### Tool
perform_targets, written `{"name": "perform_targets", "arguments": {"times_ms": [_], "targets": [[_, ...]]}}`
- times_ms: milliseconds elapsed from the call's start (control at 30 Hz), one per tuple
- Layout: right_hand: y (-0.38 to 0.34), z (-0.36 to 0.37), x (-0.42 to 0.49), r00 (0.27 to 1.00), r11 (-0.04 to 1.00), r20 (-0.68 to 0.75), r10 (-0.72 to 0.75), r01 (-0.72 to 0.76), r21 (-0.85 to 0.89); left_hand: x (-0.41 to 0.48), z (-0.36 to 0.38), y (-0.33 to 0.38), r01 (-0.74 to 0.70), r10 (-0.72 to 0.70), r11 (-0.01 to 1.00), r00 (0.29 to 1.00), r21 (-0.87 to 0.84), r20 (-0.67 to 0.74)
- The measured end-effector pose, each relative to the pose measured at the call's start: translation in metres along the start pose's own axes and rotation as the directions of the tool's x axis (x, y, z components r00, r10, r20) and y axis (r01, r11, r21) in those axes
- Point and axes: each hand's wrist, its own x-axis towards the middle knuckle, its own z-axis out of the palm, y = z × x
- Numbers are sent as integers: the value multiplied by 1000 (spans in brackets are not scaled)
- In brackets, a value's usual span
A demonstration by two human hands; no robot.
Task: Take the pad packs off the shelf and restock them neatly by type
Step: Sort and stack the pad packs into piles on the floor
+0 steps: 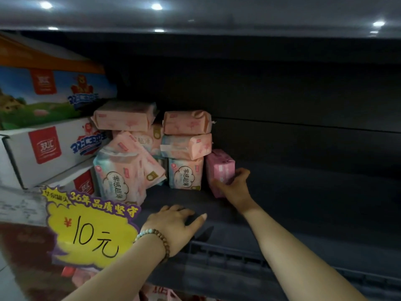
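Pink pack (pixel 220 168): upright on the shelf (pixel 303 203) at the right end of the pack cluster, in the grasp of the right hand (pixel 233 187), ahead and to the right of the left hand (pixel 173 222).
Right hand: fingers curled round the pink pack's lower front, thumb on its right side, clamped on it.
Left hand: palm down on the bare shelf board near the front edge, fingers relaxed, thumb spread, holding nothing and apart from every pack.
Wrapper: deeper pink than its neighbours; print too blurred to read.
Other pad packs (pixel 184 172): peach and pale blue wrappers; some upright, some flat on top, one leaning.
Cartons (pixel 43 148): stacked left of the packs.
Price card (pixel 91 231): yellow starburst beside the left wrist.
Bead bracelet (pixel 155 237): on the left wrist.
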Motion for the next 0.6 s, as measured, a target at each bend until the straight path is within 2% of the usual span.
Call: {"name": "perform_targets", "arguments": {"times_ms": [67, 233, 300, 400, 467, 533, 600], "targets": [[0, 1, -5, 999, 1000, 26, -19, 20, -6, -1, 0, 0, 4, -4, 1000, 1000, 3, -2], [-12, -14, -21, 999, 998, -34, 7, -5, 61, 0, 1, -1, 3, -4, 1000, 1000, -22, -21], [-23, -27, -33, 994, 987, -73, 77, -65, 146, 0, 1, 0, 4, -5, 1000, 1000, -31, -30], [-41, -61, -65, 973, 921, -119, 198, -143, 361, -3, 0, 2, 23, -26, 999, 998, -47, -55], [-58, -88, -95, 966, 875, -45, 256, -211, 435, -8, -2, 1, -13, 5, 997, 994, -73, -108], [-77, -112, -128, 963, 862, 64, 263, -264, 433, -17, -5, 2, -114, 102, 992, 975, -54, -196], [-95, -130, -157, 958, 880, 139, 250, -285, 380, -32, -13, 9, -252, 175, 946, 926, -202, -333]]}}
